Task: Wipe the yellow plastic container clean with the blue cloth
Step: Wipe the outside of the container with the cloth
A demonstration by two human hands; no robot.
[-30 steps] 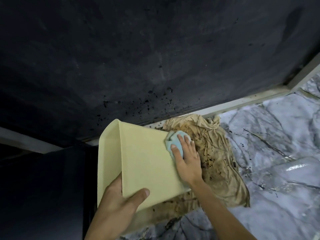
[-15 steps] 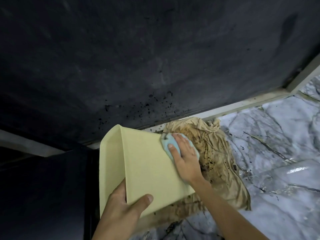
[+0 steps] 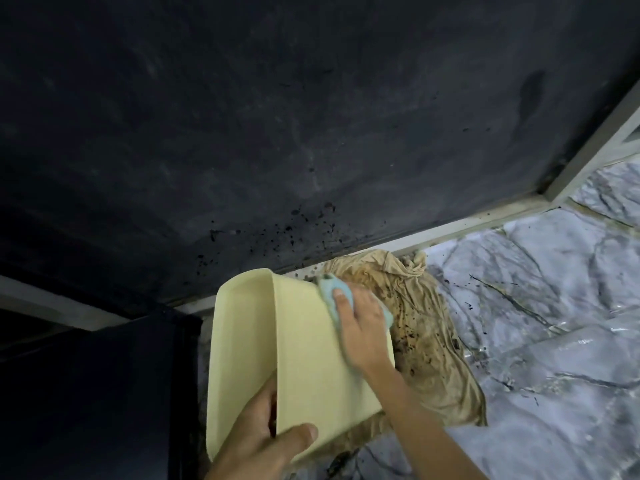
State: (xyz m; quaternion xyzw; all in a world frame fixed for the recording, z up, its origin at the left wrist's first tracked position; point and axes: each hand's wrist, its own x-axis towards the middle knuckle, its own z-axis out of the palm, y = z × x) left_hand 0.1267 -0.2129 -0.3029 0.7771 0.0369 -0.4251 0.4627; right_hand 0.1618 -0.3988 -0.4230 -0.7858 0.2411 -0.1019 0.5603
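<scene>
The yellow plastic container [image 3: 304, 348] is tilted on its side at lower centre, its outer wall facing me and its open side turned left. My left hand [image 3: 263, 441] grips its near edge, thumb across the outer wall and fingers inside. My right hand [image 3: 360, 327] presses the blue cloth [image 3: 332, 292] flat against the container's far right corner. Only a crumpled part of the cloth shows past my fingers.
A stained beige rag [image 3: 429, 327] lies spread under and right of the container on the grey marbled floor [image 3: 536, 306]. A dark wall [image 3: 277, 116] with black specks rises behind, edged by a pale skirting strip [image 3: 450, 226]. A black cabinet [image 3: 90, 393] stands at left.
My right hand has slid the blue cloth toward the container's far right corner, then slightly back down. The container and my left hand have shifted a little nearer and lower in view.
</scene>
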